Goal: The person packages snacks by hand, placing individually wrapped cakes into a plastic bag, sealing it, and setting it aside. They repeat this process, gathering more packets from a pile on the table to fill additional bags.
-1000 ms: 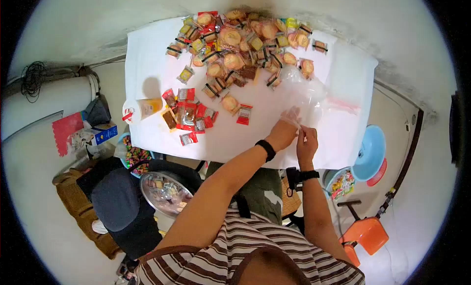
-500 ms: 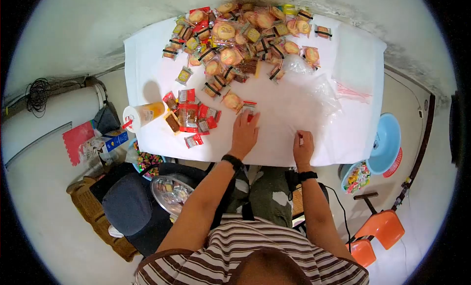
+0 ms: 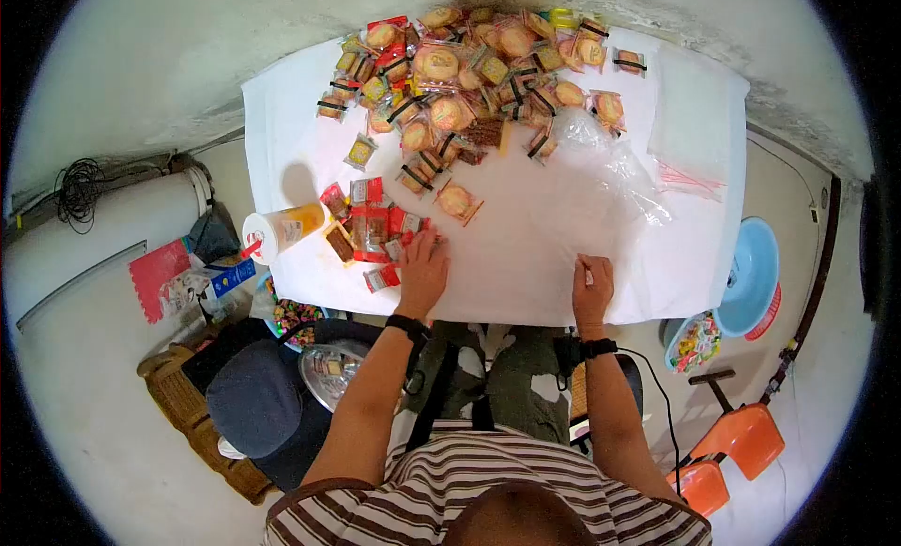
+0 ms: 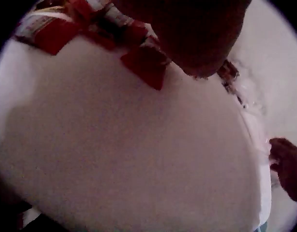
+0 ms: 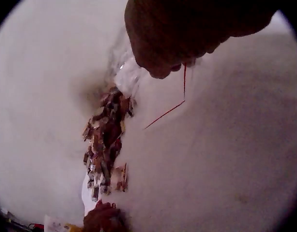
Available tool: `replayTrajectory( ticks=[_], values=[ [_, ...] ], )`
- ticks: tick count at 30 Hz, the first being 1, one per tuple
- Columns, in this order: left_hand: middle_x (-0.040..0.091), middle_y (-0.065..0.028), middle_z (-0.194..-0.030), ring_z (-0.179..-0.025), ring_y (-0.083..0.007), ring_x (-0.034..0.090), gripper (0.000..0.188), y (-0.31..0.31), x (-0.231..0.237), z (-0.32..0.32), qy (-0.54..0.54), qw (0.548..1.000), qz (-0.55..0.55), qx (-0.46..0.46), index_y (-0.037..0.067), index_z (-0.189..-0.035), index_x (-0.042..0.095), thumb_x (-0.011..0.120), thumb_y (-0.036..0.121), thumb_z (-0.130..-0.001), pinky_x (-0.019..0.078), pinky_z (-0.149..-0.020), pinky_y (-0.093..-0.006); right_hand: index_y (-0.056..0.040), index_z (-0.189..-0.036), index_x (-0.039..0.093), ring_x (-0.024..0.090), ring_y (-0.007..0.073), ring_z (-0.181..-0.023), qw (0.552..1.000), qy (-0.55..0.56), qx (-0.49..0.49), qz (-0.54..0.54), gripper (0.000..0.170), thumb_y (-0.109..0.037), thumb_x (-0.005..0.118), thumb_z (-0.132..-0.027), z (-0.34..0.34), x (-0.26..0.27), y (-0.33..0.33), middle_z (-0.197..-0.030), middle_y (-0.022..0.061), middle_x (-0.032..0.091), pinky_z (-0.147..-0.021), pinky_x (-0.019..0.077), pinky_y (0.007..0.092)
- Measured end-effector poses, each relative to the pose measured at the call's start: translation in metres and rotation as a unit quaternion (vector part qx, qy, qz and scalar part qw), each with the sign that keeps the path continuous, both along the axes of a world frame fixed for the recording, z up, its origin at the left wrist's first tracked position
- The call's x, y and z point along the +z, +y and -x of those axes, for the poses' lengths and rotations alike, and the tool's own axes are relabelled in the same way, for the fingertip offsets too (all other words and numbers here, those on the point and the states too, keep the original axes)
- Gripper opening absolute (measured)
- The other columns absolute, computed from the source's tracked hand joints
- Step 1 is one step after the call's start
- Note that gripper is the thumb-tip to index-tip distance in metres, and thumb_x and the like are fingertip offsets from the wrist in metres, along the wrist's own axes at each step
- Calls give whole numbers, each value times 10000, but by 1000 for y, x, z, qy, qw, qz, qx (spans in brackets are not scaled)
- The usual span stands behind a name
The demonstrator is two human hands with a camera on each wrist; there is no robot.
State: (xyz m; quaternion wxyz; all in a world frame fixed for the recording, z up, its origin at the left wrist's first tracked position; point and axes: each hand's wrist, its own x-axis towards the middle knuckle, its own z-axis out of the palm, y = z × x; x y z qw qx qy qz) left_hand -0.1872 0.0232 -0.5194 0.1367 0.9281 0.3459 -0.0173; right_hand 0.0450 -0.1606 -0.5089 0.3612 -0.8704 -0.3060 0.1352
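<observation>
Extended fingers of my left hand (image 3: 424,276) lie at the right side of a cluster of red-wrapped snack packets (image 3: 369,229). In the left wrist view, a red packet (image 4: 148,65) shows just below that hand, whose fingertips are out of sight. Near the table's front edge, my right hand (image 3: 591,288) has curled fingers and pinches a clear zip bag. Its bent red seal line (image 5: 184,84) hangs under the fingers in the right wrist view. Beyond the left hand lies a single round wrapped cracker (image 3: 455,200).
A heap of wrapped crackers (image 3: 441,67) covers the table's back. Crumpled clear plastic (image 3: 601,156) lies right of it, beside flat bags with red seals (image 3: 690,180). A lidded drink cup (image 3: 267,236) stands at left. Blue basins (image 3: 751,269) and an orange dustpan (image 3: 741,443) are on the floor.
My left hand has left the right hand's side, reached the lone red packet and moved left to the red cluster; that packet is gone from its spot. The right hand stays near the front edge.
</observation>
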Motion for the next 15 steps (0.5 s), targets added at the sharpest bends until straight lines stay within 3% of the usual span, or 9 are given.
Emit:
replayTrajectory(
  ticks=[4,6,11,15],
  values=[
    [398,-136,-1322,-1194,-325,376,424,32,1,-37,-90,995,29,-17,64,-1185,491,541,83,-765,344,-957,-463,-9,-876,629,559,226,-757,999,-12,-15,-26,91,8,607,-788,-1,-4,-2,-835,109,577,-670,464,300],
    [429,-143,-1280,-1161,-328,405,408,45,-6,-62,-45,997,-39,-52,66,-1157,500,567,87,-754,357,-951,-453,-11,-872,633,560,228,-757,999,-24,-19,-23,91,10,607,-787,-4,-3,-4,-841,111,576,-674,465,299],
    [469,-146,-1214,-1099,-328,451,420,58,-21,-74,-22,994,-31,-106,69,-1179,495,563,101,-765,394,-931,-405,-40,-883,633,566,253,-772,999,1,-24,-30,143,10,622,-750,-2,5,0,-819,108,578,-671,473,335],
    [536,-172,-1151,-1037,-339,513,371,45,2,-78,-80,994,64,-35,33,-1169,496,548,93,-807,435,-873,-400,-49,-915,641,566,222,-677,998,19,-40,-39,160,1,628,-763,0,9,4,-805,99,583,-599,473,303]
  ],
)
